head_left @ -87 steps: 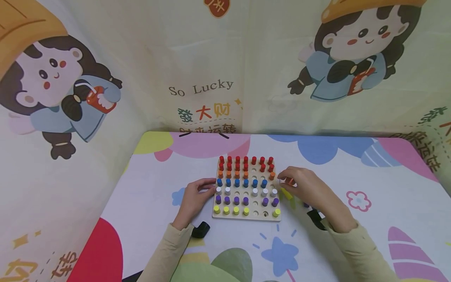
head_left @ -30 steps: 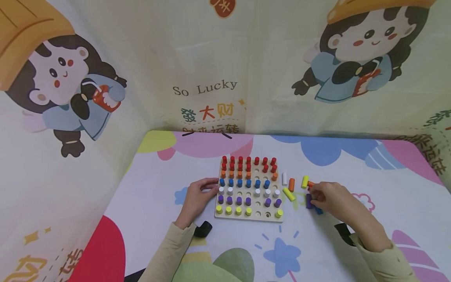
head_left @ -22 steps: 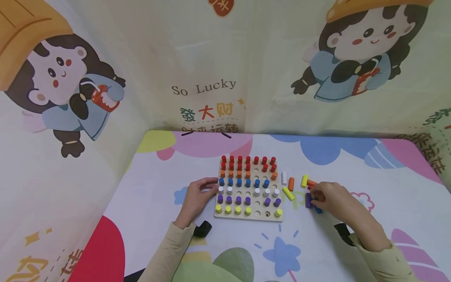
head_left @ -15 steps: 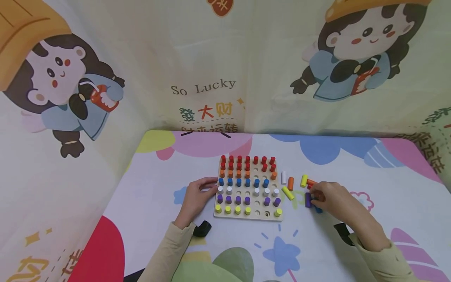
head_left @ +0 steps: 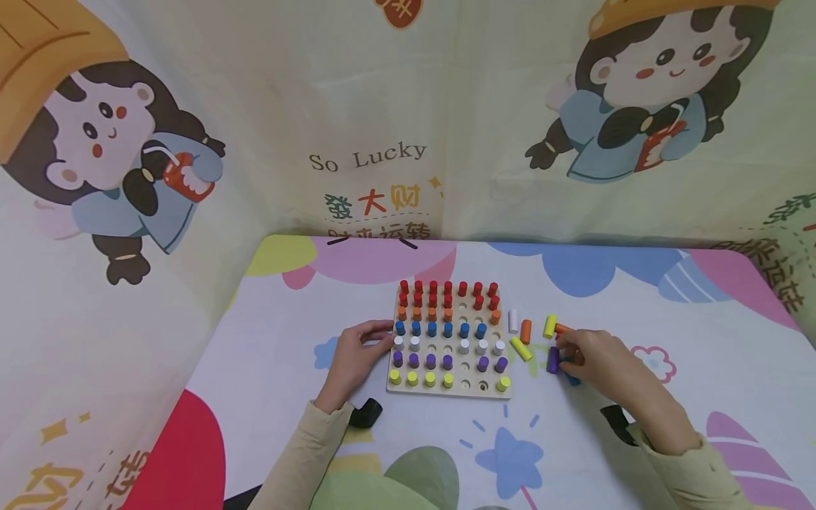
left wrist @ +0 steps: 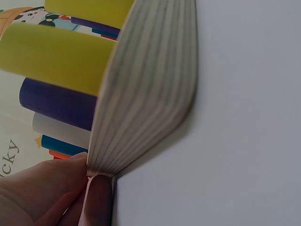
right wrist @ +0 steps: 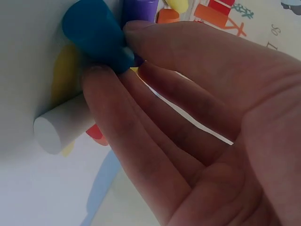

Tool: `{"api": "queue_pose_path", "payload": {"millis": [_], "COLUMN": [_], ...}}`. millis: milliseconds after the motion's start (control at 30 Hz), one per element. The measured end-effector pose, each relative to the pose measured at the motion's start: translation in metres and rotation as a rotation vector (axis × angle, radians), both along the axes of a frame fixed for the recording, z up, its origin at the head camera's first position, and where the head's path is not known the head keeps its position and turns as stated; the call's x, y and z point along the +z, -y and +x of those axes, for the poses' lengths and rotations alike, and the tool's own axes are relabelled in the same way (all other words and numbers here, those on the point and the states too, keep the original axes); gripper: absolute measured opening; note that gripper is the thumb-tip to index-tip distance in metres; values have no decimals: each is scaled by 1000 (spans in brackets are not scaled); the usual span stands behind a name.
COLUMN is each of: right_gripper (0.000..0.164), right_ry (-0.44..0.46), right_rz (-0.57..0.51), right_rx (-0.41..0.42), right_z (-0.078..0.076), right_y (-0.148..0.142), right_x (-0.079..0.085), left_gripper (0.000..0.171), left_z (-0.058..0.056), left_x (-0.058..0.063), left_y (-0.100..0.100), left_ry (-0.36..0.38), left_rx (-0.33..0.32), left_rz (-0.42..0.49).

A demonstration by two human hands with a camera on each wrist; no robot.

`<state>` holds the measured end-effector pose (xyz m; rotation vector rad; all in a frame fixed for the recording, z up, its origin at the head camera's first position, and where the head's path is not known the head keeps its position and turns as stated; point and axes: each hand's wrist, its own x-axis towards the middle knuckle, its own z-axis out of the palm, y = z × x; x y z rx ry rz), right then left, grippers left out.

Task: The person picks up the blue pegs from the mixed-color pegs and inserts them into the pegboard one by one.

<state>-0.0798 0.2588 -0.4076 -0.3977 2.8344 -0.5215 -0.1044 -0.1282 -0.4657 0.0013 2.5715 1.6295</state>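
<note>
A wooden pegboard (head_left: 448, 393) carries rows of red, orange, blue, white, purple and yellow pegs, with several bare holes. My left hand (head_left: 355, 361) grips its left edge; in the left wrist view the thumb and a finger meet at the board's side (left wrist: 146, 70). To the right of the board, my right hand (head_left: 596, 358) is down among loose pegs. In the right wrist view its thumb and a finger pinch a blue peg (right wrist: 94, 33). A purple peg (right wrist: 139, 10) lies just beyond it and a white peg (right wrist: 63, 125) under the fingers.
Between board and right hand lie a white peg (head_left: 513, 321), an orange peg (head_left: 525, 331), and yellow pegs, one slanted (head_left: 520, 348) and one farther right (head_left: 550, 326). A printed cloth covers the table (head_left: 287, 297); a patterned curtain (head_left: 484, 177) rises behind it.
My right hand has gone from the board's right edge to the loose pegs farther right. Just now the purple peg has shifted slightly left. My left hand stays at the board.
</note>
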Motion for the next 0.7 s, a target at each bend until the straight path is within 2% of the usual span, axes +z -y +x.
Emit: {"api": "queue_pose_path", "payload": {"millis": [700], "right_gripper": [29], "right_ry": [-19], "right_rz": [-24], "right_rx": [16], "right_z": [1], "right_y": [-3], "right_x": [0], "left_gripper": [29], "left_z": [0], "left_x": [0], "left_y": [-1], "left_ry": [7], "left_rx": [7], "left_rz": [5]}}
